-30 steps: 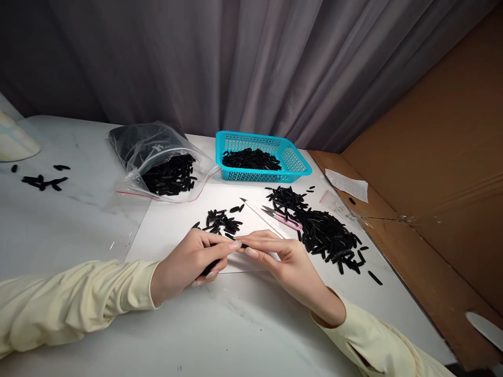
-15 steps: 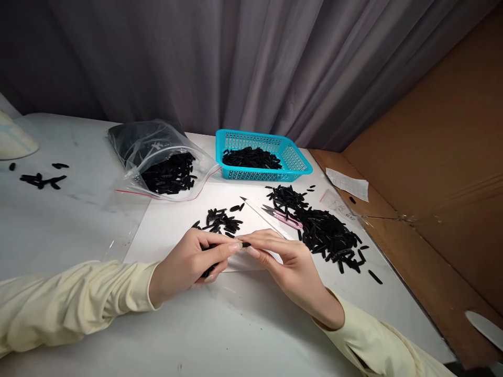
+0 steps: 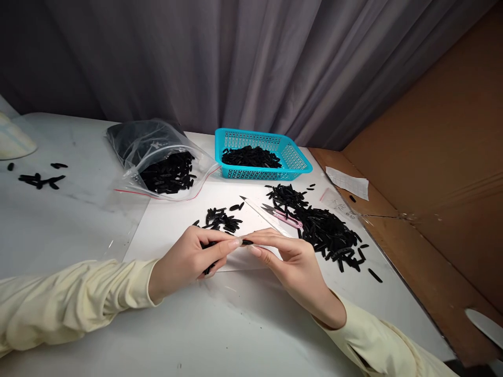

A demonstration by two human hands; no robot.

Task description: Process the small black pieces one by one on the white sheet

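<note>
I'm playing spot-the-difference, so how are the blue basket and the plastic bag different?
The basket is blue with holes in its sides, but the bag is see-through plastic. The basket looks stiff and stands upright with its top open, while the bag looks floppy and lies down with its mouth open. They do share something: both hold lots of small black pieces.

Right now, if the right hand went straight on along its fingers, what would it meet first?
Probably the left hand, directly ahead of the right hand, though depth there is unclear.
</note>
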